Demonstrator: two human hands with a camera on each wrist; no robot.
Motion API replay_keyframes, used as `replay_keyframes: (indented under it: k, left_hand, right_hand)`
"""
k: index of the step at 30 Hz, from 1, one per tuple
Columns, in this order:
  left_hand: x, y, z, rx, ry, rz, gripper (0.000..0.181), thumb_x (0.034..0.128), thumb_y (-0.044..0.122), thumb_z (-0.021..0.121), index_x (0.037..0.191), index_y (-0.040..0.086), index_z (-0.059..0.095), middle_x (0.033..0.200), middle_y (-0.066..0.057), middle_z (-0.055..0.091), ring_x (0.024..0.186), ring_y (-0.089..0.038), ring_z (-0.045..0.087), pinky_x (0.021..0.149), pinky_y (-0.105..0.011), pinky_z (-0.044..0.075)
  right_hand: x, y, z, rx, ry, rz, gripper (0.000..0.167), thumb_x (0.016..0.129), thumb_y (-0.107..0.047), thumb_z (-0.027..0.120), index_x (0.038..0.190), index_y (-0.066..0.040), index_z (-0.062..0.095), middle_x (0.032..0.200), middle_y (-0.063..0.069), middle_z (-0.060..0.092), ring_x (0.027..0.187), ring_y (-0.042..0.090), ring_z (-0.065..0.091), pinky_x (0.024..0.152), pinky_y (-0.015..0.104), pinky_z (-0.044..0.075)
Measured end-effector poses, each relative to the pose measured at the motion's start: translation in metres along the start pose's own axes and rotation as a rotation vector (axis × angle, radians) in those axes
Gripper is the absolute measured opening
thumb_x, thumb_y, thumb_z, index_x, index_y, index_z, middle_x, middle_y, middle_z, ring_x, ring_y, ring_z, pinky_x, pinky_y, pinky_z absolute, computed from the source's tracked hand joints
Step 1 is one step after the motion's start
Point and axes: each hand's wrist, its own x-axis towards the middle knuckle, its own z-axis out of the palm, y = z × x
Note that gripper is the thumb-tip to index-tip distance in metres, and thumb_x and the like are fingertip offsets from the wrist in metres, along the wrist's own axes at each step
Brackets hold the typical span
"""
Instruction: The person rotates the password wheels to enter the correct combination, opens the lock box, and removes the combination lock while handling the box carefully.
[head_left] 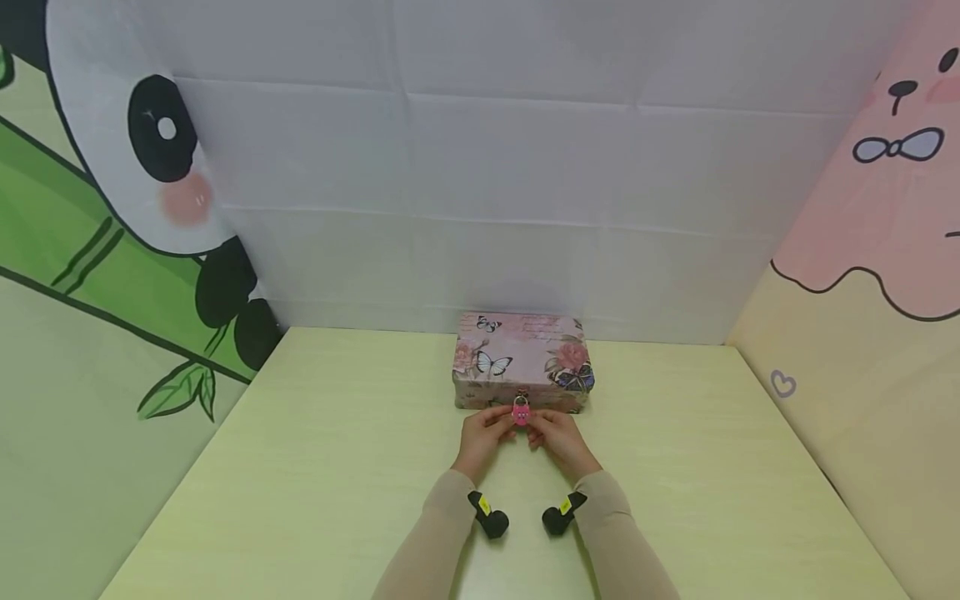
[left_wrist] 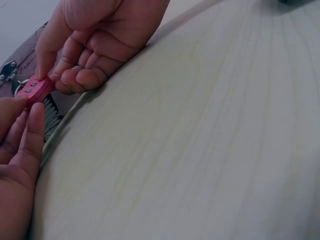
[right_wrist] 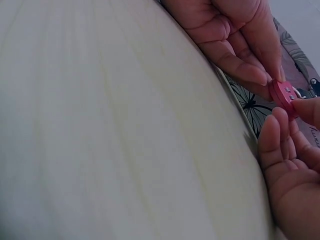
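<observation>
A small pink combination padlock (head_left: 521,414) is at the metal clasp on the front of a flowered box with butterflies (head_left: 522,354). My left hand (head_left: 482,437) pinches the padlock from the left between thumb and fingers. From the other side my right hand (head_left: 562,442) pinches it too. Two small number windows show on the face of the padlock (left_wrist: 38,90) in the left wrist view. Its silver shackle reaches toward the clasp (left_wrist: 8,71); whether the shackle is locked, I cannot tell. Fingertips hide part of the padlock (right_wrist: 283,95) in the right wrist view.
The box stands at the back of a pale wood-grain table (head_left: 337,467), near a white back wall (head_left: 510,183). Side walls carry a panda (head_left: 161,125) on the left and a pink cartoon animal (head_left: 885,217) on the right. Black wrist cameras (head_left: 491,521) sit inside both sleeves.
</observation>
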Motion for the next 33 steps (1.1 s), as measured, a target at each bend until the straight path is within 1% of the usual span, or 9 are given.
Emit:
replay_keyframes:
  k: [7,14,20,23,24,26,29,31,33]
  left_hand:
    - [0.001,-0.001,0.000,-0.005,-0.005,0.004,0.026,0.0934,0.001,0.068,0.115,-0.013,0.066,0.104,-0.019,0.071,0.076,-0.014,0.068,0.070,-0.024,0.060]
    - [0.001,-0.004,0.000,0.000,-0.010,0.019,0.027,0.0938,0.000,0.067,0.116,-0.015,0.065,0.104,-0.020,0.071,0.076,-0.014,0.069,0.070,-0.026,0.061]
    - [0.001,-0.004,0.000,-0.001,-0.006,0.003,0.026,0.0939,0.000,0.067,0.116,-0.013,0.066,0.105,-0.019,0.071,0.077,-0.014,0.069,0.071,-0.025,0.061]
    - [0.002,-0.005,0.000,-0.009,-0.004,0.000,0.026,0.0939,0.001,0.067,0.116,-0.013,0.066,0.106,-0.019,0.071,0.079,-0.014,0.068,0.071,-0.024,0.060]
    - [0.002,-0.004,0.000,-0.014,-0.005,-0.001,0.026,0.0938,0.001,0.067,0.116,-0.013,0.066,0.106,-0.018,0.071,0.078,-0.013,0.068,0.071,-0.024,0.060]
    - [-0.002,0.004,0.001,-0.015,-0.009,-0.001,0.026,0.0937,-0.001,0.067,0.116,-0.014,0.066,0.105,-0.019,0.071,0.079,-0.015,0.068,0.072,-0.026,0.061]
    - [-0.002,0.006,0.000,-0.015,-0.015,-0.005,0.025,0.0933,-0.004,0.066,0.115,-0.015,0.065,0.104,-0.019,0.071,0.081,-0.018,0.069,0.074,-0.030,0.062]
    - [-0.001,0.005,-0.001,-0.013,-0.017,0.000,0.024,0.0933,-0.005,0.065,0.115,-0.016,0.065,0.104,-0.019,0.071,0.082,-0.021,0.069,0.075,-0.033,0.062]
    - [0.004,-0.003,-0.001,-0.016,-0.014,-0.001,0.024,0.0933,-0.003,0.066,0.115,-0.015,0.066,0.105,-0.019,0.071,0.082,-0.020,0.069,0.074,-0.031,0.062]
  right_hand:
    - [-0.001,-0.001,0.001,-0.001,0.012,-0.009,0.021,0.100,-0.002,0.055,0.099,0.017,0.063,0.068,0.004,0.056,0.056,0.012,0.055,0.052,0.021,0.050]
    - [0.000,-0.001,0.002,0.004,0.021,0.012,0.018,0.100,-0.001,0.055,0.097,0.015,0.063,0.066,0.003,0.056,0.055,0.011,0.053,0.050,0.020,0.050]
    - [-0.001,-0.001,0.002,0.009,0.026,0.003,0.018,0.099,-0.001,0.056,0.096,0.014,0.065,0.065,0.003,0.056,0.055,0.011,0.053,0.050,0.020,0.050]
    - [-0.001,-0.004,0.002,0.018,0.025,0.018,0.015,0.096,0.003,0.058,0.098,0.016,0.064,0.066,0.004,0.058,0.057,0.013,0.054,0.052,0.022,0.052]
    - [-0.001,-0.005,0.002,0.022,0.018,0.022,0.015,0.095,0.004,0.058,0.100,0.017,0.064,0.067,0.005,0.059,0.058,0.013,0.055,0.053,0.023,0.052]
    - [0.000,-0.006,0.001,0.038,0.013,0.029,0.016,0.093,0.006,0.060,0.104,0.018,0.063,0.068,0.005,0.060,0.059,0.013,0.055,0.054,0.024,0.053]
    - [0.001,-0.004,0.002,0.077,0.015,0.027,0.018,0.092,0.006,0.062,0.105,0.017,0.064,0.068,0.004,0.061,0.059,0.012,0.054,0.054,0.023,0.052]
    - [0.001,-0.002,0.002,0.086,0.025,0.017,0.016,0.093,0.005,0.062,0.104,0.016,0.065,0.067,0.003,0.060,0.058,0.012,0.054,0.053,0.022,0.051]
    - [0.001,-0.001,0.002,0.089,0.029,0.009,0.014,0.093,0.006,0.060,0.102,0.016,0.066,0.067,0.003,0.059,0.058,0.012,0.054,0.053,0.022,0.051]
